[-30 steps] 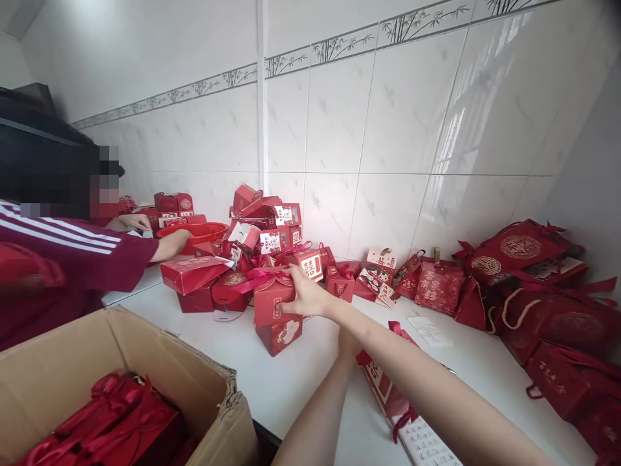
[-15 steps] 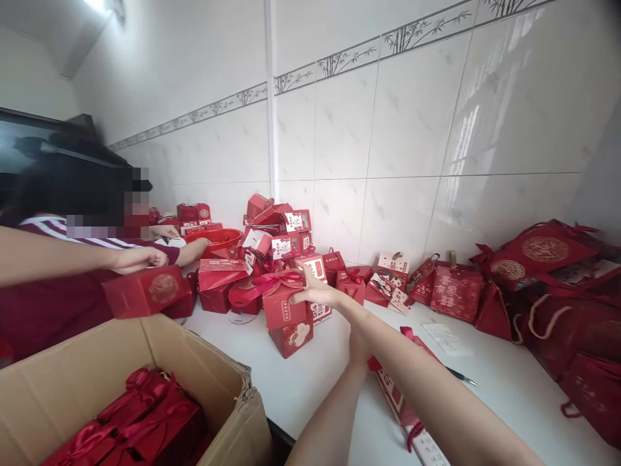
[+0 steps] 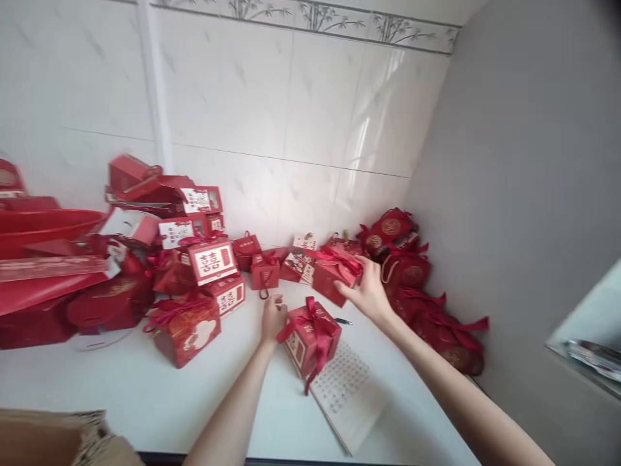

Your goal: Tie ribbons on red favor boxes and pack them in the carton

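My right hand (image 3: 369,289) grips a red gift box (image 3: 327,281) with a ribbon on top, held by its right side above the back of the table. My left hand (image 3: 274,320) is just left of another red gift box (image 3: 315,336) tied with a dark red ribbon. Its fingers are loosely curled and apart, with nothing visible in them. That ribboned box rests at the top end of a printed sheet or booklet (image 3: 352,395). Further left stands a patterned gift box (image 3: 187,333) with a pale motif, beside white-labelled boxes (image 3: 213,261).
Several red boxes are heaped at the left near a red basin (image 3: 48,223). Red gift bags (image 3: 412,268) pile up against the right wall. A pen (image 3: 344,321) lies behind the sheet. A cardboard carton (image 3: 43,440) fills the lower left corner.
The view has swung right. My right hand has let go of the patterned box and now holds a ribboned box further right. My left hand has come out from behind the right forearm.
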A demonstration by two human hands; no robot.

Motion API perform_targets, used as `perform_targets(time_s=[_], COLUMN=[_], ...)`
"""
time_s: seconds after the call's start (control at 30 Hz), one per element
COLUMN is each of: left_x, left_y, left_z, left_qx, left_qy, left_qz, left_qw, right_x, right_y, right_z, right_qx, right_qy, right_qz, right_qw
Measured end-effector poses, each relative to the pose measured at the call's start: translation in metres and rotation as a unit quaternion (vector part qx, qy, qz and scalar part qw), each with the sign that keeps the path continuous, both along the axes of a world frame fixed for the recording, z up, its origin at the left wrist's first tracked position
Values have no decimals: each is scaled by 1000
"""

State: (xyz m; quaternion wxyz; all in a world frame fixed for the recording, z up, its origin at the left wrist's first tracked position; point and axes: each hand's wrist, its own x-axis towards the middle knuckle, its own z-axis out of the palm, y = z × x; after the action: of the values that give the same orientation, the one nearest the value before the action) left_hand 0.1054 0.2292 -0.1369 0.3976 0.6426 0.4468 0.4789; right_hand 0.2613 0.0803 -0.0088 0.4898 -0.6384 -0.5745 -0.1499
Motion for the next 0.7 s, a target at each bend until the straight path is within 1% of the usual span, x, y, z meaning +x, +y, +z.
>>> perform_targets(time_s=[0.03, 0.1, 0.2, 0.27, 0.3, 0.37, 0.4, 0.47, 0.53, 0.57, 0.6, 0.67, 0.7], left_x=[1, -1, -6, -7, -8, -8, -8, -7, -7, -6, -6, -6, -6], left_y=[1, 4, 4, 3, 2, 1, 0, -2, -5, -7, -8, -10, -9], left_z=[0, 0, 2, 3, 4, 6, 6, 7, 6, 5, 4, 3, 3], left_qx=[-4, -6, -7, -11, -14, -21, -24, -26, -22, -20, -17, -11, -6], left_qy=[-3, -8, -10, -9, -7, -3, -1, 2, 4, 5, 6, 7, 7], left_qz=[2, 5, 3, 3, 5, 8, 9, 8, 7, 7, 8, 11, 13], left_qw=[1000, 1000, 1000, 1000, 1000, 1000, 1000, 1000, 1000, 1000, 1000, 1000, 1000], right_x=[24, 66, 116, 139, 146, 150, 146, 126, 91, 68, 42, -16, -47], right_y=[-18, -47, -68, -72, -72, -71, -70, -62, -46, -34, -21, 8, 23], right_z=[-1, -5, -18, -28, -31, -30, -26, -14, -3, 1, 3, 2, 2], right_qx=[-6, 6, 83, 121, 129, 133, 131, 113, 52, 11, -38, -69, -82], right_qy=[-22, -18, 3, -11, -21, -45, -59, -88, -115, -131, -155, -196, -215], right_qz=[-60, -149, -258, -289, -296, -307, -310, -306, -264, -226, -163, -43, 20], right_qw=[998, 989, 963, 949, 946, 941, 940, 941, 956, 965, 974, 977, 973])
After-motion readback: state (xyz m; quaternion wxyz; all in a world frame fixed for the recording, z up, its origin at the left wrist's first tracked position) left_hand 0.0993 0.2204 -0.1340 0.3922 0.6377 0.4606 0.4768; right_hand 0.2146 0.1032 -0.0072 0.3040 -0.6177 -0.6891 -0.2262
